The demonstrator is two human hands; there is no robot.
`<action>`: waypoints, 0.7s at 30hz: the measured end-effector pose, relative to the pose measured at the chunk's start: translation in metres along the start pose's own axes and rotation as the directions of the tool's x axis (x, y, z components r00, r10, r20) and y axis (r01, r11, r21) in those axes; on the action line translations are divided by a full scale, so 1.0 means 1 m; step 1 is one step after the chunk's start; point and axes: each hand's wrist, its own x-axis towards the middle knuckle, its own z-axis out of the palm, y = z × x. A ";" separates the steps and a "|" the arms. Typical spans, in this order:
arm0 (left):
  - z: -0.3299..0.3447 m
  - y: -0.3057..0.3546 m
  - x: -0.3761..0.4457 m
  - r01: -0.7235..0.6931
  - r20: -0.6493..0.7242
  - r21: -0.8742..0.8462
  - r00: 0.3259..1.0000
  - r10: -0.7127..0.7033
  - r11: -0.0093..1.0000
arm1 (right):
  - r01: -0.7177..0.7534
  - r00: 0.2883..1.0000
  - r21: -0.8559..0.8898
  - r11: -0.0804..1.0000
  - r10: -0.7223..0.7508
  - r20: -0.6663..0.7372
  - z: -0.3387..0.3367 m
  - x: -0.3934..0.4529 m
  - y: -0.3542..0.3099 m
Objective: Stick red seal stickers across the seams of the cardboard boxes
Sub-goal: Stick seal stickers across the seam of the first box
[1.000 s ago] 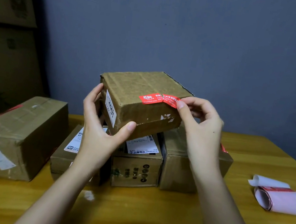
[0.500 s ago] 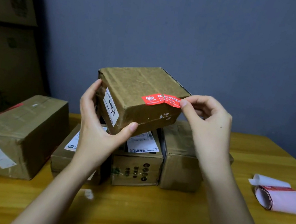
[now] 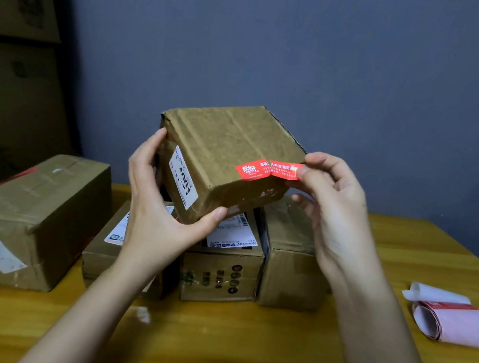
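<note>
Red seal sticker (image 3: 267, 170) on held box (image 3: 224, 148) edge.

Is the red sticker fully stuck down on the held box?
No. The red sticker lies partly on the box; its right end juts past the edge, pinched by the right hand.

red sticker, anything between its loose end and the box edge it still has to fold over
Nothing visible does. The red sticker is partly stuck on the held box; the right hand pinches its free end just past the box's right edge, with only air beneath. The left hand grips the opposite corner, well away.
</note>
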 end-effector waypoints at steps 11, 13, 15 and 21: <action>0.001 -0.004 0.002 -0.177 -0.081 0.153 0.978 0.190 0.972 | -0.152 0.988 0.053 0.987 0.153 -0.023 0.003 0.000 0.003; 0.001 -0.004 0.001 -0.190 -0.083 0.163 0.975 0.205 0.968 | -0.231 0.972 0.043 0.972 0.229 0.045 0.005 -0.002 0.004; 0.002 -0.004 0.001 -0.197 -0.090 0.162 0.973 0.213 0.967 | -0.228 0.973 0.044 0.973 0.225 0.056 0.007 -0.002 0.006; 0.002 -0.004 0.000 -0.195 -0.094 0.172 0.973 0.213 0.966 | -0.121 0.993 0.139 0.983 0.119 0.019 0.009 -0.003 0.005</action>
